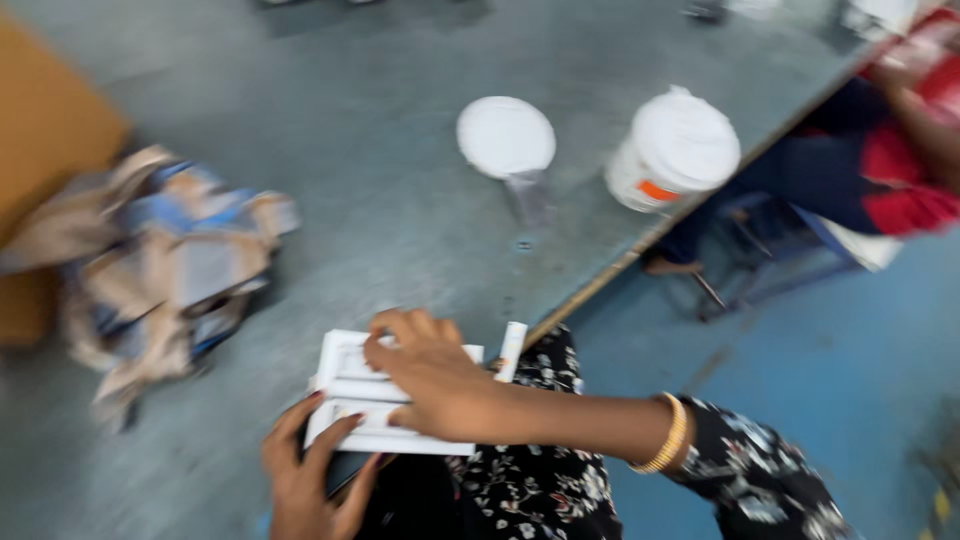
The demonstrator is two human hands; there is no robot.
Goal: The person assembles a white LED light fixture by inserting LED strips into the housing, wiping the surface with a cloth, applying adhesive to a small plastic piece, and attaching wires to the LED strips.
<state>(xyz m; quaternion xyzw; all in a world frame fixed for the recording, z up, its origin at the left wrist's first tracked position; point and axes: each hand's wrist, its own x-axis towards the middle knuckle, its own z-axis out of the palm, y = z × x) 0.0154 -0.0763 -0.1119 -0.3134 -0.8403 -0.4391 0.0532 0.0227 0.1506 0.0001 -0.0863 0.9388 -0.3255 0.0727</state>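
Right hand [432, 372] lies open on the white plate [350, 385], hiding its middle; left hand [308, 470] pinches its blurred lower edge.

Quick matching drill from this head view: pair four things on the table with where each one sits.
Things:
1. white frame
2. white round lid
3. white tub
4. crumpled wrappers

Places:
A. at the table's right edge
B. under both hands, near edge
C. left side of the table
D. flat on the table, left of the tub

Pairs: 1-B, 2-D, 3-A, 4-C
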